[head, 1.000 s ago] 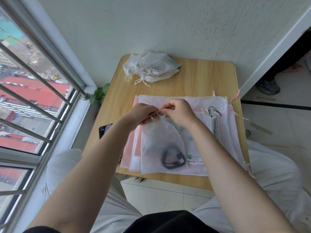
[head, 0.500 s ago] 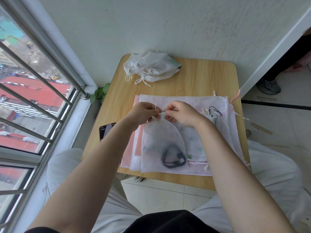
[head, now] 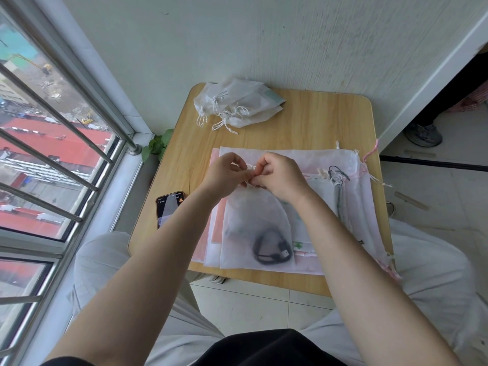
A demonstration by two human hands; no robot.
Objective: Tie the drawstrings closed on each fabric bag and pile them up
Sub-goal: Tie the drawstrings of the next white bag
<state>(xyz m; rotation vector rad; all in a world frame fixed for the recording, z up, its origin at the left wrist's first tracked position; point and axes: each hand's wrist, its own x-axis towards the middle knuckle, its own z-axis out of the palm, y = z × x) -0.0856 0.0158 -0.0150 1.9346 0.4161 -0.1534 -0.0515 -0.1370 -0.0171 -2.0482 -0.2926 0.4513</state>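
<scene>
At the centre of the frame a thin, translucent white fabric bag [head: 257, 231] lies flat on a layered stack of bags [head: 317, 165], its mouth gathered to a narrow neck and its lower corners square. Through the gauzy cloth a coiled black cable [head: 272, 249] shows near the bottom edge. The left hand [head: 224, 173] and right hand [head: 280, 175] meet just above the bag's neck, fingertips pinched closed on the thin white drawstring [head: 250, 169], knuckles nearly touching. The stack beneath is sheer white and pale pink, with pink cords [head: 369, 154] trailing at the right edge. At the upper centre of the frame a heap of tied bags [head: 237, 104] sits crumpled, its white strings looped in loose knots. The table [head: 317, 120] is light wood-grain laminate with rounded corners. A phone [head: 169, 210] lies screen-up at the table's left edge; its on-screen writing is too small to read.
</scene>
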